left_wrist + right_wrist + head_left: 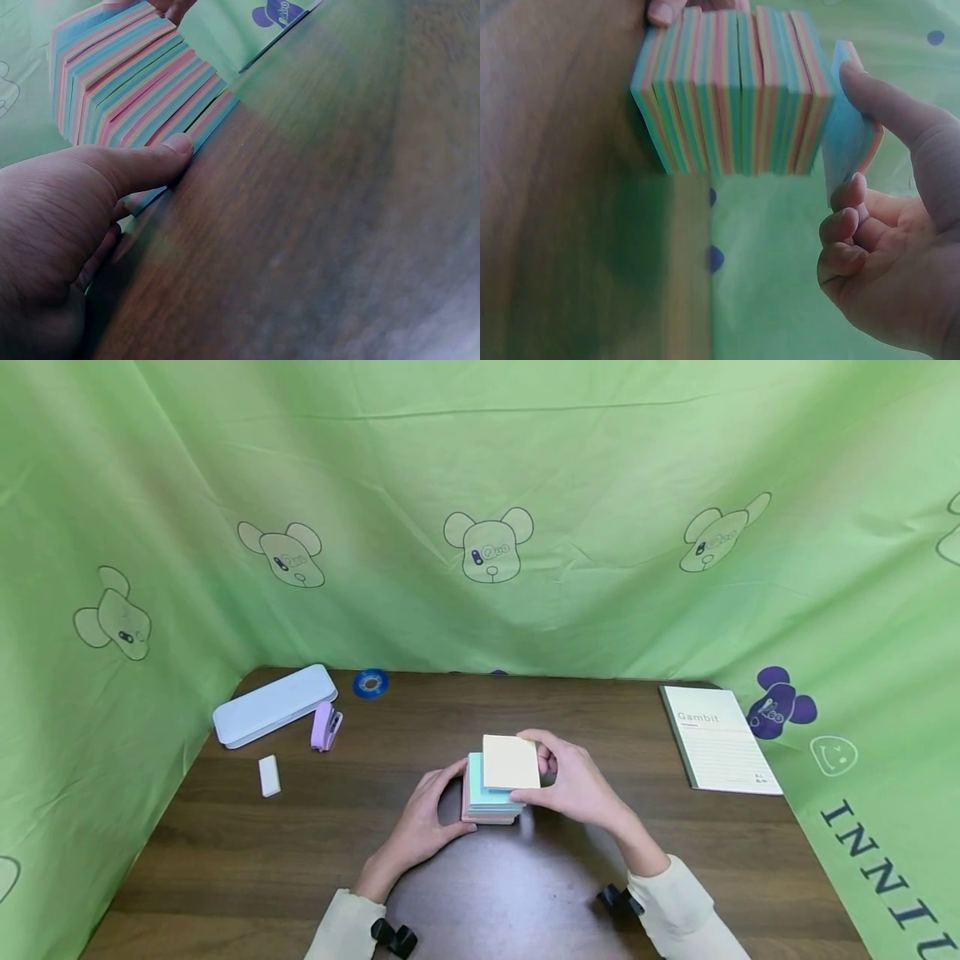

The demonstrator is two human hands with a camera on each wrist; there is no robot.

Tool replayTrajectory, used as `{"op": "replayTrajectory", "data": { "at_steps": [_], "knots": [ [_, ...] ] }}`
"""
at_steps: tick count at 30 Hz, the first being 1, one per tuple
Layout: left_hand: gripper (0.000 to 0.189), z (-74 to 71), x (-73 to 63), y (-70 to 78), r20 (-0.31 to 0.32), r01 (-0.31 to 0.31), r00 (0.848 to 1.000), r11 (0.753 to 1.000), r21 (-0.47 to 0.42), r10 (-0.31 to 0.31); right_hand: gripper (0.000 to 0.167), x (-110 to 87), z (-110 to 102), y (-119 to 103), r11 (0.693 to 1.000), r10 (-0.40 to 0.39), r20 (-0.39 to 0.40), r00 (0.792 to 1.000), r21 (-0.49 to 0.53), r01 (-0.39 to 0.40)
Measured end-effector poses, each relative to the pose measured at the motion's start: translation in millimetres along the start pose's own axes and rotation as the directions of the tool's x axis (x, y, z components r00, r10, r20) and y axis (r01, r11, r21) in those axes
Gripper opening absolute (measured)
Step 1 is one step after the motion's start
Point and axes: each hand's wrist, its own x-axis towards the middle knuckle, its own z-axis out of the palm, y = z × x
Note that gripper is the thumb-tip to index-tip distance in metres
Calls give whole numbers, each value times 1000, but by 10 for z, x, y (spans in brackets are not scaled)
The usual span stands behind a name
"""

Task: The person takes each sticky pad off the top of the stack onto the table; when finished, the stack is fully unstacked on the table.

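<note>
A tall stack of sticky note pads (475, 781), striped pink, yellow, blue and green along its sides, stands on the table in front of me. My left hand (420, 822) grips the stack low down, thumb on the near side and fingers behind it; the thumb shows at the bottom layers in the left wrist view. Between thumb and fingers, my right hand (573, 781) pinches a thin sticky note pad (512, 762), pale yellow on top. The right wrist view shows that pad's blue underside, apart from the top of the stack and slightly tilted.
At the back left of the table (360, 877) lie a pale blue case (275, 706), a purple stapler (326, 727), a blue tape roll (371, 683) and a white eraser (269, 776). A notepad (720, 743) lies at the right edge. Green cloth (480, 627) encloses the back and sides.
</note>
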Motion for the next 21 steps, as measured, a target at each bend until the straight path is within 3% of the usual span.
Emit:
{"op": "replayTrajectory", "data": {
  "at_steps": [8,15,21],
  "knots": [
    [103,-13,-13,5,24,29,999,1000,-6,-29,81,136,-219,241,998,53,-61,997,-10,-54],
    [102,-27,-7,13,31,25,999,1000,-10,-25,81,283,-343,614,993,109,-94,990,-39,-113],
    [102,-20,-7,13,27,18,999,1000,-18,-18,77,391,-326,1037,997,64,-75,995,-48,-68]
  ]
}}
